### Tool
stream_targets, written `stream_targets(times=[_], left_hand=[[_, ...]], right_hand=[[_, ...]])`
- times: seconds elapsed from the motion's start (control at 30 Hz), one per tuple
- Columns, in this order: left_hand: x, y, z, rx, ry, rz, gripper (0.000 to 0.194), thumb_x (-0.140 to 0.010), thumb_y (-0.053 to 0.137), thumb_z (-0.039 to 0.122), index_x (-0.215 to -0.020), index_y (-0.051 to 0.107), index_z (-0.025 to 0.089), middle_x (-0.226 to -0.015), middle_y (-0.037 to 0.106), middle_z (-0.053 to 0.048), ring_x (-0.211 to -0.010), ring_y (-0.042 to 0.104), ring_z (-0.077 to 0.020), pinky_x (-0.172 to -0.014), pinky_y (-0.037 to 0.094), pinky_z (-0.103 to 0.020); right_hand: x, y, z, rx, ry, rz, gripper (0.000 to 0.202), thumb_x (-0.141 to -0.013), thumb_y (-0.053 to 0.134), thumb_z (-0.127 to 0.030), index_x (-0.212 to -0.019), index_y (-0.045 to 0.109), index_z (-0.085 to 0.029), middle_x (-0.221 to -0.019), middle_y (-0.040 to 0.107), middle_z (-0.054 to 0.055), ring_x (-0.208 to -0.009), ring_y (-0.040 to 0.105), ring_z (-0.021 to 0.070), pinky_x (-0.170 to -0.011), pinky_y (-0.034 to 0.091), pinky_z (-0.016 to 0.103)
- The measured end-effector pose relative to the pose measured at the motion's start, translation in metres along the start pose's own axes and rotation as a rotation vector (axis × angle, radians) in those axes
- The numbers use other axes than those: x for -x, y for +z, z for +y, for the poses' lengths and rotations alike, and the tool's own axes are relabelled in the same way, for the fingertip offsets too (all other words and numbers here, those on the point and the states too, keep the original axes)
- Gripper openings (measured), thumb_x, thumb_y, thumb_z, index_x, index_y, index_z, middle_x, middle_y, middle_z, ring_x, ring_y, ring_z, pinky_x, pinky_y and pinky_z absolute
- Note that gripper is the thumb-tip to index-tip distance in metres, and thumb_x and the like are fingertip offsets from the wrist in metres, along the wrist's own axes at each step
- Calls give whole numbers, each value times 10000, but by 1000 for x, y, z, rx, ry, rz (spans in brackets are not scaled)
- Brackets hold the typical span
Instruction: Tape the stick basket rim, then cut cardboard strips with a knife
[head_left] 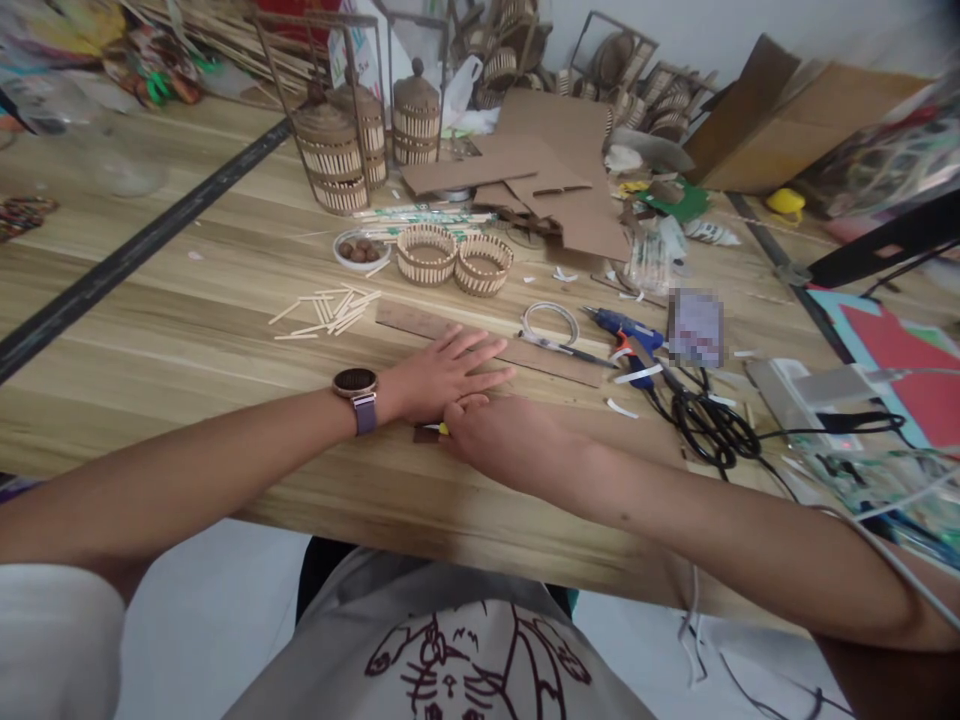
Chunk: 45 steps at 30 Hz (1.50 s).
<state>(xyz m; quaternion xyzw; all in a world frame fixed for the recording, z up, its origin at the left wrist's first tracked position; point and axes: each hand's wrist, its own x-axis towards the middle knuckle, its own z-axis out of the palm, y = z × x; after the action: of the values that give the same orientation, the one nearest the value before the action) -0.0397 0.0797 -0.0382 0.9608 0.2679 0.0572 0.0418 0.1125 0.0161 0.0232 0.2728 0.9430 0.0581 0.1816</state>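
My left hand (442, 378) lies flat with fingers spread, its fingertips by a long flat brown strip like a ruler (559, 362). Crossing close in front of it, my right hand (491, 432) is closed and touches or nearly touches the left. A small yellow tip (444, 429) shows at its edge; the rest of what it holds is hidden. Beneath that yellow tip is a small dark brown piece (426, 435). A sheet of brown cardboard (637, 432) extends from under my right forearm.
Beyond my hands are cut sticks (330, 312), two round stick baskets (484, 265), and a bowl of brown balls (360, 250). A blue glue gun (626, 330) and coiled black cable (712, 425) lie right. Lantern-like baskets (330, 150) and cardboard pieces (555, 130) stand behind.
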Motion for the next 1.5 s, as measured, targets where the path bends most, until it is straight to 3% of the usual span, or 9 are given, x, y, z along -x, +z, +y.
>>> stream_targets(times=[0.47,0.77,1.0,1.5], left_hand=[[0,0,0,13,1,16,497,-1025,440,372,-1505,400,247,-1633,252,-132,-1499,194,-346,-1201,130,-566],[0,1,0,-9,-4,4,499,-1031,429,373,-1514,387,253,-1638,232,-139,-1499,189,-361,-1199,128,-573],[0,-1,1,-10,2,6,497,-1026,438,351,-1508,400,234,-1632,232,-164,-1493,202,-376,-1197,130,-578],[-1,-2,1,6,-8,-1,486,-1021,445,347,-1497,417,249,-1632,248,-146,-1499,198,-353,-1198,135,-570]], right_hand=[[0,6,-3,-9,27,24,265,-959,406,-76,-1034,660,-63,-921,747,181,-810,732,251,-604,521,289],[1,8,1,2,-2,22,313,-1024,374,-191,-1082,651,-58,-925,743,187,-837,723,254,-628,495,295],[0,0,1,33,-15,-11,272,-972,403,-88,-1065,656,-54,-948,742,173,-823,727,253,-597,487,287],[0,0,3,-31,1,1,283,-1005,406,-163,-1032,670,-66,-871,746,171,-792,730,250,-599,493,288]])
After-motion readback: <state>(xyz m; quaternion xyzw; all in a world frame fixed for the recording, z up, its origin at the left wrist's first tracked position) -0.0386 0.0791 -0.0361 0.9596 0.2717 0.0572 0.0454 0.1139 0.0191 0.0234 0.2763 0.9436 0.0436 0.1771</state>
